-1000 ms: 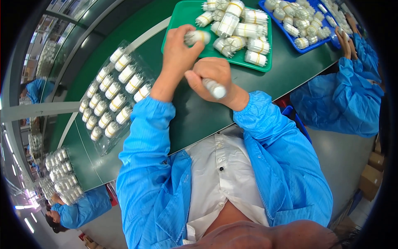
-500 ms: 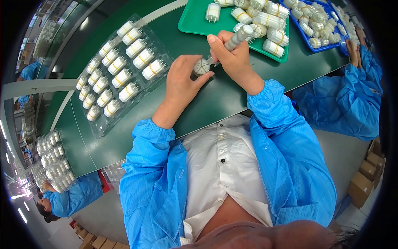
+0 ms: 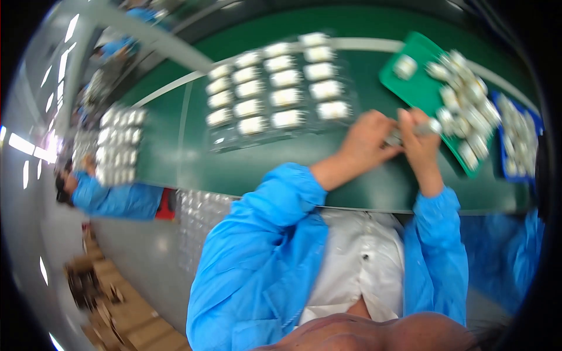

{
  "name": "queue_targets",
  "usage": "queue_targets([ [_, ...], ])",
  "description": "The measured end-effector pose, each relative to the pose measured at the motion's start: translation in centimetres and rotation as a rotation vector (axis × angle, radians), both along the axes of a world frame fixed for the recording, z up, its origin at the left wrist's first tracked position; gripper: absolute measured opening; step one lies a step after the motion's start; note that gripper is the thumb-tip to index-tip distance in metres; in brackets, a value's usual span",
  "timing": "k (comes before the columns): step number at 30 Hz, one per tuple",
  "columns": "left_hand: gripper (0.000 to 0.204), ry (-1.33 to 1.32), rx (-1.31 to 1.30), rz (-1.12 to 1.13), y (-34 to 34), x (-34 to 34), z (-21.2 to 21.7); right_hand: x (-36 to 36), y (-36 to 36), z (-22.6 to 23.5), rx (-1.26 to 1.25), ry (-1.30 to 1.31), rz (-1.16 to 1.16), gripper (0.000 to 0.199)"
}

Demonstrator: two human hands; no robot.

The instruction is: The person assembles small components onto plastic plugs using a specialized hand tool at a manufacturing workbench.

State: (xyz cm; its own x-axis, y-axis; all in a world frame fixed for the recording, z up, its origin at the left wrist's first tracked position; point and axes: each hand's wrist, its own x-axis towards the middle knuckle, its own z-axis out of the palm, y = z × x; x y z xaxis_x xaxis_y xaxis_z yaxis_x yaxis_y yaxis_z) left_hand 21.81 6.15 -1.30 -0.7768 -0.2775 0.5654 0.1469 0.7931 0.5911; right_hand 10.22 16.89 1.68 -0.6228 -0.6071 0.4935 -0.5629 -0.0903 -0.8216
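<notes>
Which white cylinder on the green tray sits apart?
The lone white cylinder near the left end of the green tray; bare tray separates it from the other cylinders, piled rightward.

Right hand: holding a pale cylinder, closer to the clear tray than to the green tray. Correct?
No, trays swapped: the head view shows the right hand holding a pale cylinder, closer to the green tray than to the clear tray.

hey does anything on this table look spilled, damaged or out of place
Nothing looks spilled or damaged, though blur hides fine detail. The only oddity: one white part sits alone in the green tray, apart from the jumbled pile, while the parts in the clear tray lie in rows.
</notes>
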Motion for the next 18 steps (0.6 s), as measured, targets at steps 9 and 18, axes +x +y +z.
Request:
queue_targets([
  [9,0.048,0.064,0.061,0.004,0.9,-0.2,0.3,-0.3,1.1,0.4,0.022,-0.013,-0.004,0.039],
  [18,0.057,-0.077,0.124,-0.016,1.7,0.1,1.2,-1.5,1.5,1.9,-0.243,-0.389,-0.001,0.038],
])
